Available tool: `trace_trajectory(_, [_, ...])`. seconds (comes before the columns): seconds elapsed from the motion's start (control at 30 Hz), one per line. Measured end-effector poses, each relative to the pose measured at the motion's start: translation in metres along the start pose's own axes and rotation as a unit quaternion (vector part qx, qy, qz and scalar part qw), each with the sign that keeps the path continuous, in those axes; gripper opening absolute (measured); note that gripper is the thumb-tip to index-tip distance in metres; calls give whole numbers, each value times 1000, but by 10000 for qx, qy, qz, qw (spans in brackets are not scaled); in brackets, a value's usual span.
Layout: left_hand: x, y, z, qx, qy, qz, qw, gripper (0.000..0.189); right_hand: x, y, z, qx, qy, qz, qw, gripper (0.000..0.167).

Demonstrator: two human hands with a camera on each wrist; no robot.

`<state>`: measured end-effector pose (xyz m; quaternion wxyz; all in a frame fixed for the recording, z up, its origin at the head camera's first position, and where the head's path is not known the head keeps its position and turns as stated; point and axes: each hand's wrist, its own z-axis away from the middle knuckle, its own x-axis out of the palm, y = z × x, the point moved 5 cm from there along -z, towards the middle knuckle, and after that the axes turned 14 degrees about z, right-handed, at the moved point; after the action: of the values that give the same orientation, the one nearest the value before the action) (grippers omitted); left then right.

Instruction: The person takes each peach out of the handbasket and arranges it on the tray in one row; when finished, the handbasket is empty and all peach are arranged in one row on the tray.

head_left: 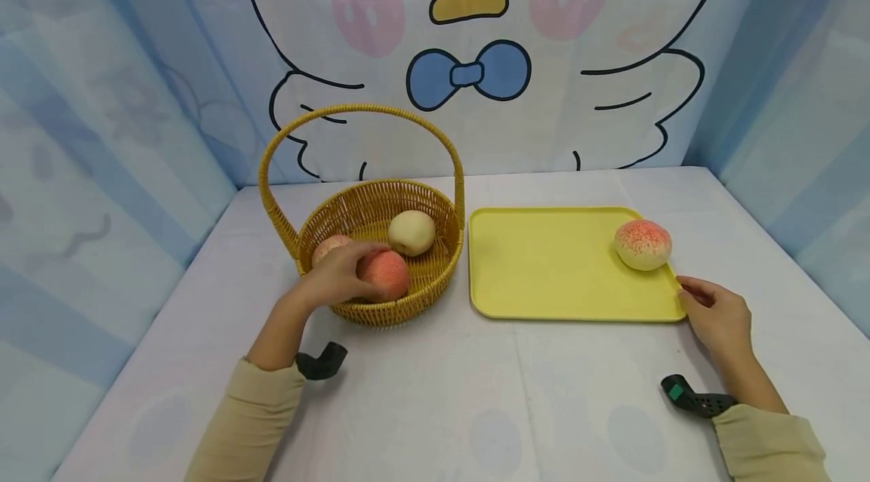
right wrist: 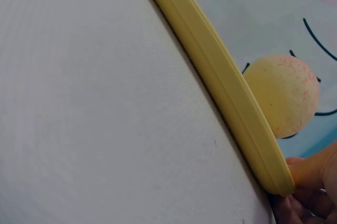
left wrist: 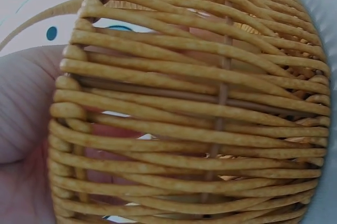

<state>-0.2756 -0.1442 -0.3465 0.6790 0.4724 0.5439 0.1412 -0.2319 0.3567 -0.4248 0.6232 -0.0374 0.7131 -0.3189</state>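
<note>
My left hand reaches over the near rim of a round wicker basket and grips a reddish peach inside it. Behind that hand a second, paler pink peach is partly hidden, and a cream-coloured round fruit lies toward the back. In the left wrist view, the woven basket wall covers most of the fingers. My right hand pinches the near right corner of a yellow tray; the right wrist view shows thumb and fingers at that corner. On the tray's right side sits a pink-speckled peach.
The basket's tall arched handle rises above its rim. A white cloth covers the table, and a cartoon-printed curtain hangs behind it, with blue curtains at both sides. The basket stands left of the tray, a narrow gap between them.
</note>
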Motion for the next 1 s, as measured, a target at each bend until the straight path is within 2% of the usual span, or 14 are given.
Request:
trace_trajectory(0.17, [3,-4,0,-90,-76,139,9998,68,1,0,0,14,-35,-31,10000,38])
trace_trajectory(0.43, [6,-5,-1,75,-54,141,9999,70,0,-2,1,-6,-14,-61,10000,38])
trace_trajectory(0.73, [8,-5,-5,-194,286,188,9992,70,1,0,1,62,-39,-30,10000,39])
trace_trajectory(1.0, [5,-1,-4,-118,599,241,9978,72,1,0,1,141,-79,-56,9999,39])
